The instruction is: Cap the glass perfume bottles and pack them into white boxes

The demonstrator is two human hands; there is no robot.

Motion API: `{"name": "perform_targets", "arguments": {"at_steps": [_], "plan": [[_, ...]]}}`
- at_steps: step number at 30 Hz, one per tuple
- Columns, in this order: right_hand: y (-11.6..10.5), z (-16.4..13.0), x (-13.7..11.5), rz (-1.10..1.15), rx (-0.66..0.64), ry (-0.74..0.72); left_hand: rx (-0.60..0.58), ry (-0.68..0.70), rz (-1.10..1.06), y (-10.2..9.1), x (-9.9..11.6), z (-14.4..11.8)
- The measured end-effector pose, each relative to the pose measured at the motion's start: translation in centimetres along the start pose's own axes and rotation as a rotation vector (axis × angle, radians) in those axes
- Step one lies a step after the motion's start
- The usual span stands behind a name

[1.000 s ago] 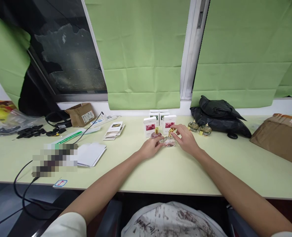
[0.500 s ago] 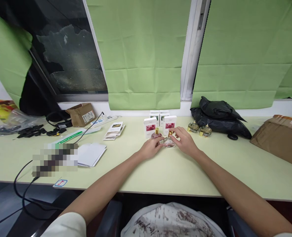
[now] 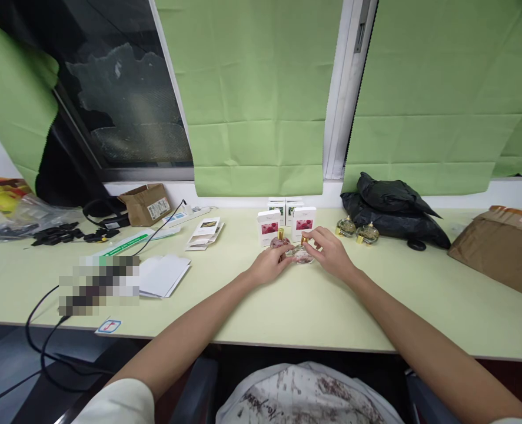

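Pink perfume bottles between left hand and right hand

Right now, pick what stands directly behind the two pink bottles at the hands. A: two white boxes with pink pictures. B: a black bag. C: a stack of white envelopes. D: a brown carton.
A: two white boxes with pink pictures stand upright just behind the pink bottles that the left hand and right hand touch; the black bag lies off to the right.
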State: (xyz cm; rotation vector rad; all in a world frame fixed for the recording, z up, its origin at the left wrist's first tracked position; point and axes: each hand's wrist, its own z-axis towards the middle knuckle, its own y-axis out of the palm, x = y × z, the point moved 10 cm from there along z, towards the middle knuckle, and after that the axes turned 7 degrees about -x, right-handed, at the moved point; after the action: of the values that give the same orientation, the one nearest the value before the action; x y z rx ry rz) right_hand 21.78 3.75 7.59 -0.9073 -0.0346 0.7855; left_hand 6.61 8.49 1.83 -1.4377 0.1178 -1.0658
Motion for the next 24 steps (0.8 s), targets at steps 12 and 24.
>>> {"name": "perform_targets", "arguments": {"at_steps": [12, 24], "plan": [[0.26, -0.06, 0.33, 0.049, -0.029, 0.044, 0.009, 0.012, 0.006, 0.09, -0.13, 0.04], [0.46, -0.11, 0.47, 0.08, -0.032, 0.044, 0.013, 0.003, 0.001, 0.2, -0.49, 0.15]]}}
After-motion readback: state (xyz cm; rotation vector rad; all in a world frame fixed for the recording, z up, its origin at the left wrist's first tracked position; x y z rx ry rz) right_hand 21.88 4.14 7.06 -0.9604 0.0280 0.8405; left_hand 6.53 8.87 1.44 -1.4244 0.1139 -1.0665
